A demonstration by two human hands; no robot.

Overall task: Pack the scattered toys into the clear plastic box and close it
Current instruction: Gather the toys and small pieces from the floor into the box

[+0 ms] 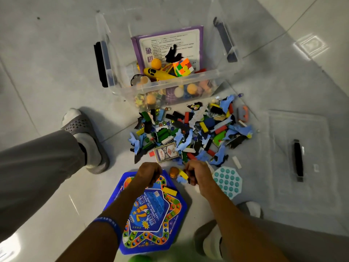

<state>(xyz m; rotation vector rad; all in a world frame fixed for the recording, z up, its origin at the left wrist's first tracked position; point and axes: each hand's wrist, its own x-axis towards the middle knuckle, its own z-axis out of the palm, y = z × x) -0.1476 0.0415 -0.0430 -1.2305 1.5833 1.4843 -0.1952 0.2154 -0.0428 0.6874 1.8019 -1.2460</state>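
Both fists curl at the near edge of the toy pile (190, 133): left hand (149, 173) apparently empty, right hand (196, 173) clutching small pieces. The clear plastic box (207, 80) stands open beyond.

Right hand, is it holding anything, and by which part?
The right hand has its fingers curled around small toy pieces by the pile; which pieces and where they are gripped cannot be told. The left hand looks similar.

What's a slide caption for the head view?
Both hands gather toy pieces beside the open clear box.
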